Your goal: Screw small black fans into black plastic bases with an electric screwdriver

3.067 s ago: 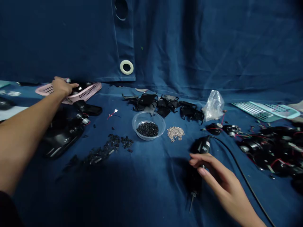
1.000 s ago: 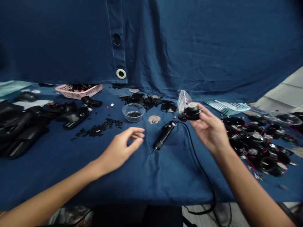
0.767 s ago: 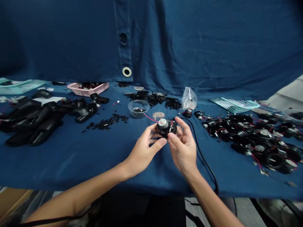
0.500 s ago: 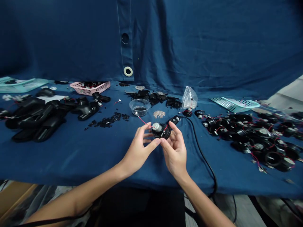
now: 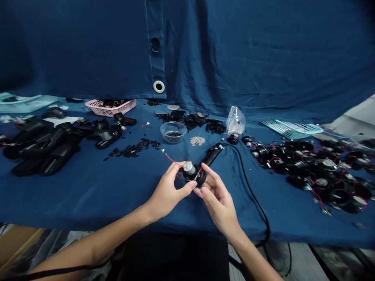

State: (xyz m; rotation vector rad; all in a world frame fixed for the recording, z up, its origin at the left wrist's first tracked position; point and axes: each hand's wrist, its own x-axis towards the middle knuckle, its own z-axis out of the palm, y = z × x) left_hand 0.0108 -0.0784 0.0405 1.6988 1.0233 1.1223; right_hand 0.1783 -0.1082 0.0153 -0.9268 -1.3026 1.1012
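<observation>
Between my two hands is a round black motor housing [image 5: 200,177] with a silver motor [image 5: 189,168] standing out of it. A red wire runs from the motor up and left to a small metal end. My left hand [image 5: 168,191] grips the housing from the left, thumb across its near side. My right hand [image 5: 218,197] curls at its right side, fingertips against the housing or its wire. Just beyond lies a black corded electric screwdriver [image 5: 213,154], partly hidden by the housing.
A clear bowl [image 5: 173,132] holds small dark parts, with a pile of screws [image 5: 197,141] beside it. Small black pieces [image 5: 133,149] and black shells [image 5: 58,144] lie left; several motor housings [image 5: 319,168] crowd the right. Pink [image 5: 111,107] and teal baskets [image 5: 291,129] stand behind.
Both hands have brought the motor housing lower and a little left, toward me. More of the electric screwdriver behind it now shows.
</observation>
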